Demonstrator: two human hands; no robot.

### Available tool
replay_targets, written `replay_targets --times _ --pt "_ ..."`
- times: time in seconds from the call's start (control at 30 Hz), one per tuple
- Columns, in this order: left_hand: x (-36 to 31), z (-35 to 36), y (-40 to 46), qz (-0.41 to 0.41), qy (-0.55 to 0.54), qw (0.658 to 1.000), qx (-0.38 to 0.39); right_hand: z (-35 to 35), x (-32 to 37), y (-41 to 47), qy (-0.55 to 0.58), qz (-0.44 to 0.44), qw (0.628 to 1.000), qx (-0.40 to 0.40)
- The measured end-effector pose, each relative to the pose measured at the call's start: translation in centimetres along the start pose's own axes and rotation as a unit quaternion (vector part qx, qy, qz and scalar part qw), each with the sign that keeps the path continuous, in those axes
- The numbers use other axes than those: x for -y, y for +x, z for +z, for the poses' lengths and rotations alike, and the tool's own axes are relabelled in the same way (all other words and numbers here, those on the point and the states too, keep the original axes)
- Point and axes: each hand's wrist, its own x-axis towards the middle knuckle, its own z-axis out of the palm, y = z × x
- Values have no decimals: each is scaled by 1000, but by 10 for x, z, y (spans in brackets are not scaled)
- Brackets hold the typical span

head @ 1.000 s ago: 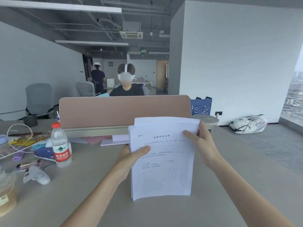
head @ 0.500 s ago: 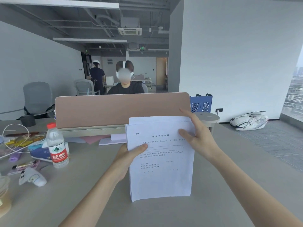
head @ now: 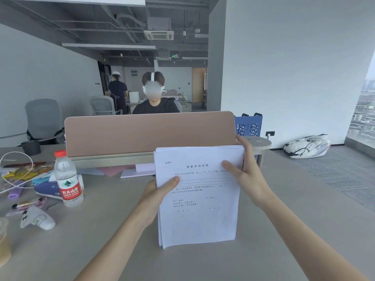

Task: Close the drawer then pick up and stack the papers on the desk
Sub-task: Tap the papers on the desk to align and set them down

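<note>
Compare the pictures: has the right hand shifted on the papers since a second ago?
Yes. The right hand has slid up the stack of papers; its fingers now curl over the top corner, reaching the partition.

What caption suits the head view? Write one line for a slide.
Both bare hands, left hand and right hand, hold a white paper stack upright on the grey desk.

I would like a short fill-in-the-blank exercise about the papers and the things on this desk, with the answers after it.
1. The stack of papers stands on its bottom edge on the ____.
2. The person holds the stack with ____ hands, the left hand and the right hand.
3. The water bottle has a ____ cap.
4. The water bottle stands to the ____ of the papers.

Answers: desk; both; red; left
</note>
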Motion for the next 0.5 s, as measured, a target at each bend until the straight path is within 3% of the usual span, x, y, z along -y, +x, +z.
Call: replay_targets --times 0.1,0.27,0.5 --pt "12 1 -6 -23 -10 1000 -5 8 -17 -17 95 81 992 -23" --pt "42 1 -12 -44 30 998 -38 24 -50 -46 95 164 979 -70" --pt "49 13 -7 -23 16 993 -111 48 -52 -55 135 141 974 -111"
